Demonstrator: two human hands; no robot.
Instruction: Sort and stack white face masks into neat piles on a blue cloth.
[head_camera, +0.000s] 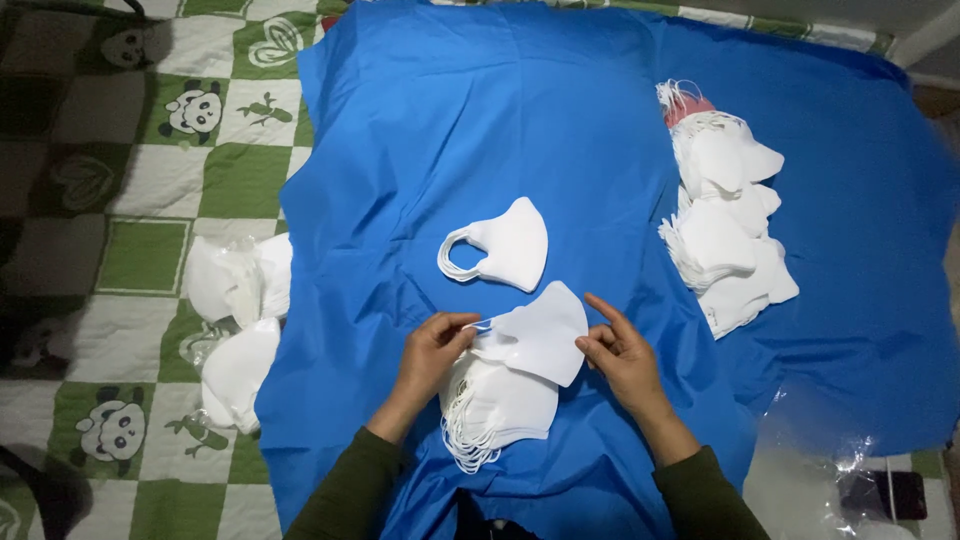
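A white face mask (541, 335) is held between both hands over a blue cloth (480, 130). My left hand (432, 352) pinches its left ear loop. My right hand (617, 352) grips its right edge, index finger stretched out. Under it lies a stack of white masks (497, 412) with loops hanging at the left. A small pile of masks (503, 250) rests farther up the cloth, apart from both hands.
A large heap of white masks (725, 220) lies on the right of the cloth. Bagged masks (235, 320) sit on a green and white panda quilt (140, 180) at the left. Clear plastic wrap (810, 470) and a dark phone (882, 495) lie at the lower right.
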